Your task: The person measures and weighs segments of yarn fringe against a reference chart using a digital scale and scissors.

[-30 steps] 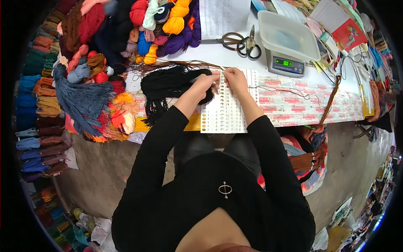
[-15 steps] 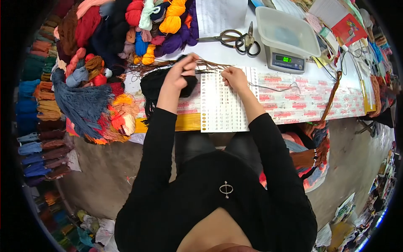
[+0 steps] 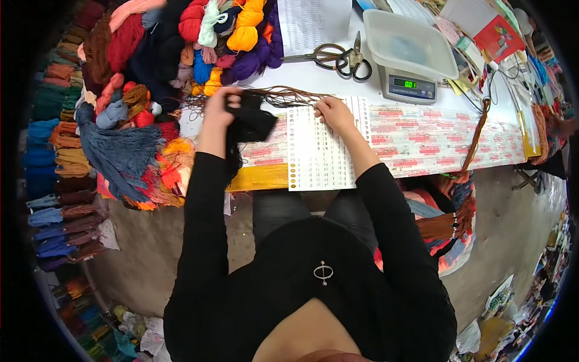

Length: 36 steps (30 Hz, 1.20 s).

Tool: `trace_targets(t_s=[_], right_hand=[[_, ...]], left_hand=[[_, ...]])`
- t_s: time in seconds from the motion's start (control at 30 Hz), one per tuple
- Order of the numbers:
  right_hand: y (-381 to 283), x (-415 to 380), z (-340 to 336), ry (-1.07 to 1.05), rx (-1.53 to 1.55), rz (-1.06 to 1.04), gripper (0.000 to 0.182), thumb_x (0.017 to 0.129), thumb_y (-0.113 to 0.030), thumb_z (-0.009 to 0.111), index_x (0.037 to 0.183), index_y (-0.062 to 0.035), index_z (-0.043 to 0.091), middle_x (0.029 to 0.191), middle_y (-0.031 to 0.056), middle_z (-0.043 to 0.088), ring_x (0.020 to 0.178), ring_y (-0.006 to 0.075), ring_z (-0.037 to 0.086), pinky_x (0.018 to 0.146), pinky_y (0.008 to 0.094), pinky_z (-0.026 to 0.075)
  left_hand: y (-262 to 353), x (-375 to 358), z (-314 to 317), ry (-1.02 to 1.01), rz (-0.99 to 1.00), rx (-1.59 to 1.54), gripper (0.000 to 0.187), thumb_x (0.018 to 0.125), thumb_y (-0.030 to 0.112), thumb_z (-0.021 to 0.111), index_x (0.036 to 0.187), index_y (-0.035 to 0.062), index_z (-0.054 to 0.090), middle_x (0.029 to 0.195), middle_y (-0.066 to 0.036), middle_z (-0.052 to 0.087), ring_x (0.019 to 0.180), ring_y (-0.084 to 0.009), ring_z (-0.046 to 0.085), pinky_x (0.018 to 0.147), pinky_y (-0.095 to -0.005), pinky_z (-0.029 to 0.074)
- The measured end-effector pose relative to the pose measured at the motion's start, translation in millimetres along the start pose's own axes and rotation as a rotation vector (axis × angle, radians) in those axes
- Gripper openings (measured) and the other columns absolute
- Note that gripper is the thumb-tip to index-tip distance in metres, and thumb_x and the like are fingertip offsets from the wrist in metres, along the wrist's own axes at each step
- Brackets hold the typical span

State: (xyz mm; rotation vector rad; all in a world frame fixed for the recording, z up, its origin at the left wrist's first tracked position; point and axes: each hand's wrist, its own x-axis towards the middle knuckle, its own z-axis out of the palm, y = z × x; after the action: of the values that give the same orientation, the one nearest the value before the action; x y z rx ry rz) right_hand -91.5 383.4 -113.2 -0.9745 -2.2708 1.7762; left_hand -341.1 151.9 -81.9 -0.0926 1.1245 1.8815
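My left hand (image 3: pixel 219 108) is closed around black yarn (image 3: pixel 253 120), a dark bundle that hangs down toward the table's front edge. Beyond the hands, dark brown strands (image 3: pixel 280 90) stretch across the table and end close to my right hand (image 3: pixel 335 114). The fingers of that right hand are pinched together over a white card (image 3: pixel 319 157) with rows of small marks and a line of holes along its sides. What is between those fingertips is too small to make out.
Scissors (image 3: pixel 354 63) lie behind the card. A digital scale (image 3: pixel 410 87) bearing a clear plastic tray (image 3: pixel 410 42) stands at the back right. Colourful yarn skeins (image 3: pixel 247 24) are heaped at the back left, with a blue-grey bundle (image 3: pixel 117 148) at the left edge.
My left hand has moved left and closed on the black yarn, shifting it. The dark thread trailing right from my right hand is no longer visible. My right hand has moved slightly left.
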Motion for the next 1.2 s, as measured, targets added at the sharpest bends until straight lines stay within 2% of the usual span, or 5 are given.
trace_targets(t_s=[0.17,0.4,0.93,1.03,1.2], right_hand=[[-9,-6,-6,-0.041,0.046,0.004,0.021,0.088,-0.019,0.051,0.088,-0.0021,0.063,0.073,0.0014,0.064,0.054,0.0055,0.053,0.051,0.0214,0.043],[-46,-51,42,-0.104,0.420,-0.202,0.015,0.085,-0.013,0.058,0.088,0.0003,0.063,0.071,0.0037,0.062,0.058,0.0086,0.054,0.054,0.0228,0.044],[-51,-76,39,-0.122,0.552,-0.193,0.017,0.090,-0.016,0.054,0.086,-0.0005,0.059,0.075,0.0011,0.058,0.064,0.0068,0.052,0.061,0.0200,0.040],[-46,-76,25,0.016,0.384,-0.297,0.016,0.088,-0.016,0.057,0.090,-0.0010,0.060,0.081,0.0025,0.060,0.077,0.0098,0.055,0.073,0.0255,0.046],[-10,-77,-128,0.087,1.291,-0.430,0.019,0.090,-0.018,0.051,0.097,-0.0010,0.057,0.102,0.0113,0.060,0.100,0.0211,0.055,0.097,0.0356,0.039]], left_hand=[[52,-33,-39,0.489,0.419,0.009,0.026,0.083,0.013,0.063,0.103,-0.0018,0.053,0.085,-0.010,0.059,0.062,-0.0142,0.056,0.048,-0.0230,0.042],[-88,-84,91,-0.277,0.160,0.308,0.034,0.095,0.023,0.044,0.115,-0.0025,0.054,0.108,-0.011,0.059,0.096,-0.0181,0.058,0.081,-0.0315,0.048],[-100,-92,128,-0.311,-0.088,0.050,0.040,0.097,0.034,0.037,0.114,0.0007,0.053,0.109,-0.010,0.058,0.093,-0.0168,0.057,0.076,-0.0323,0.049],[-93,-94,134,-0.052,0.055,-0.029,0.041,0.097,0.036,0.037,0.111,0.0012,0.054,0.102,-0.009,0.058,0.086,-0.0162,0.057,0.075,-0.0332,0.049],[-38,-77,15,0.006,0.014,0.026,0.043,0.090,0.047,0.048,0.072,0.0084,0.052,0.048,0.008,0.030,0.038,-0.0041,0.022,0.038,-0.0211,0.019]])
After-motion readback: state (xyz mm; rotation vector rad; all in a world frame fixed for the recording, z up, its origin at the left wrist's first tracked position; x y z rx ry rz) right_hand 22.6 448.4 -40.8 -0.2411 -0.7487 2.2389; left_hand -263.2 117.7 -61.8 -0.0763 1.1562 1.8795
